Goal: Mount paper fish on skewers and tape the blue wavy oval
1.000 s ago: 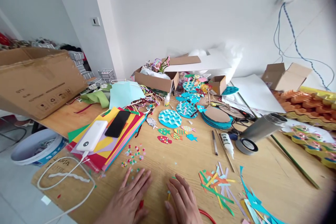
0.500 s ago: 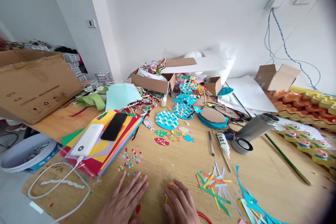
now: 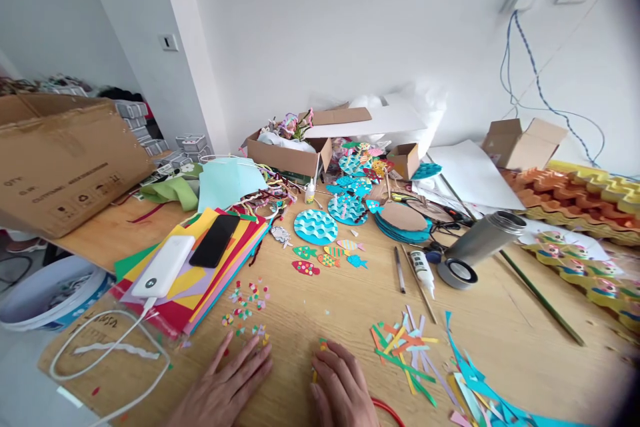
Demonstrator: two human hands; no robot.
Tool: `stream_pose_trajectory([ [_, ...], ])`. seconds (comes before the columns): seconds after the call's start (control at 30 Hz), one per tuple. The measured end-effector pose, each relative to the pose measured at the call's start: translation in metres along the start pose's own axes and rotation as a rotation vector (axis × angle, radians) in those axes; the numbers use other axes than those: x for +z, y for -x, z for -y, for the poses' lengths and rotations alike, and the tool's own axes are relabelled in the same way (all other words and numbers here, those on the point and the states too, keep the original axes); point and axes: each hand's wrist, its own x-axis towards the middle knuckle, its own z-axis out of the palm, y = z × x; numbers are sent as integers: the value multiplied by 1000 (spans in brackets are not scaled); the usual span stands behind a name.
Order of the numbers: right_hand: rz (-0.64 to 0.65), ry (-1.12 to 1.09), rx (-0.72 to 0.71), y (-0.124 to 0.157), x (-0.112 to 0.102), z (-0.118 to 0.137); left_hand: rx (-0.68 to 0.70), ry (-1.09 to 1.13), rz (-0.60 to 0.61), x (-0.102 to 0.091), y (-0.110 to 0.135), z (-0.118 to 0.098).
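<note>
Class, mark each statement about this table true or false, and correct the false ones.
1. The black phone lies on the coloured paper stack. True.
2. The left hand grips a pen. False: its fingers are spread near small paper dots.
3. A white cable is plugged into the white power bank. True.
4. The larger glue bottle stands upright. False: it lies on its side.
5. Coloured paper strips lie right of the right hand. True.

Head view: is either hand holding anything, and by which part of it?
The left hand lies spread, with nothing visibly held. The right hand mostly covers a small coloured piece; whether it grips that, and where, cannot be told.
</note>
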Motion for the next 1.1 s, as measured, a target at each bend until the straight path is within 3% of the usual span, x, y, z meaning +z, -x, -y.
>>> stream_pose_trajectory([
  [0.2,59,32,-20,3,-3,-2,-24,-2,11,5,-3,-3],
  [0.43,134,143,-175,8,1,-10,-64,54,-28,11,-10,1],
  [0.63,193,-25,51,-17,-31,-18,-201,171,8,11,-36,5],
  [0.77,182,-110,152,-49,-54,-29,-275,310,-71,2,-69,15],
  [0.87,210,-141,192,-71,-59,-42,-387,445,-176,0,-93,26],
  [1.0,311,-110,248,-94,-45,-67,-544,512,-347,17,-111,33],
  [1.1,440,66,219,-111,-22,-88,-576,504,-414,38,-112,29],
])
